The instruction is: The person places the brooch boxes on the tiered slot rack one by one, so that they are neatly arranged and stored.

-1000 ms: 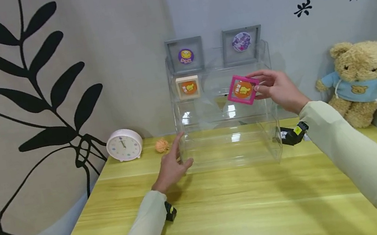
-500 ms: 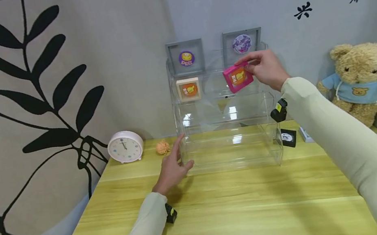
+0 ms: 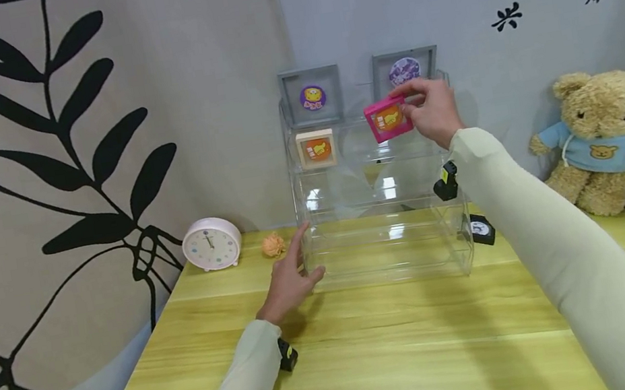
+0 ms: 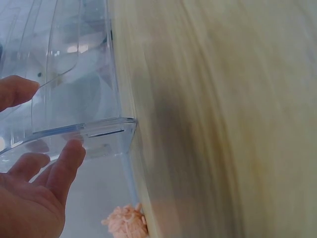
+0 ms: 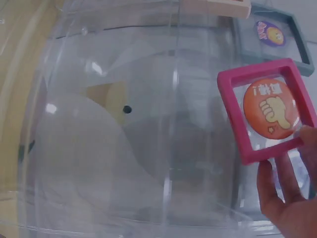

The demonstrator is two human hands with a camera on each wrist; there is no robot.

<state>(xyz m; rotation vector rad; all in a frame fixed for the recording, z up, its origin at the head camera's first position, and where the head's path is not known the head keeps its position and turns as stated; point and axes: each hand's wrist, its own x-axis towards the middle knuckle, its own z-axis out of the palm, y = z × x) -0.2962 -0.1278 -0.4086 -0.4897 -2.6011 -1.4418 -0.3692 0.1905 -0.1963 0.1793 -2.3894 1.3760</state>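
The right hand (image 3: 432, 110) pinches a pink, square plastic frame (image 3: 388, 119) in front of the clear, stepped plastic rack (image 3: 351, 207), hiding part of a grey, square frame (image 3: 383, 77). The left hand (image 3: 286, 284), fingers spread, is by the rack's side (touching? can't tell).

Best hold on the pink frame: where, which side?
Likely its right rim in the head view, from the right, as the right hand does: the pink frame is flat and square, that rim faces the hand, and the orange disc is mostly uncovered.
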